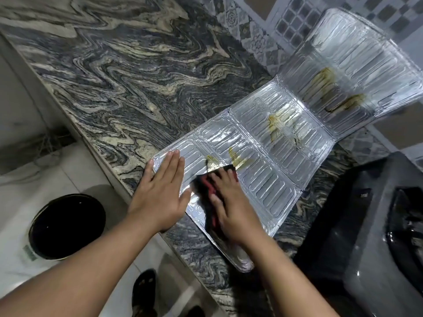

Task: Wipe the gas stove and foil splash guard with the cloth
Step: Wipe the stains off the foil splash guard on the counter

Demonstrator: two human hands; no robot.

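The foil splash guard (270, 170) lies unfolded on the marble counter, its far panel propped up against the tiled wall. Yellow-brown greasy smears mark all three panels. My left hand (160, 193) lies flat with fingers spread on the near-left corner of the foil. My right hand (229, 202) presses a dark cloth with a red stripe (206, 186) onto the near panel, just below a smear. The black gas stove (370, 225) stands at the right, partly cut off by the frame edge.
The grey and cream veined marble counter (128, 83) stretches to the left and back. A black round bin (66, 227) stands on the white floor below the counter edge. My sandalled feet (144, 291) show beneath. Patterned wall tiles (251, 35) lie behind.
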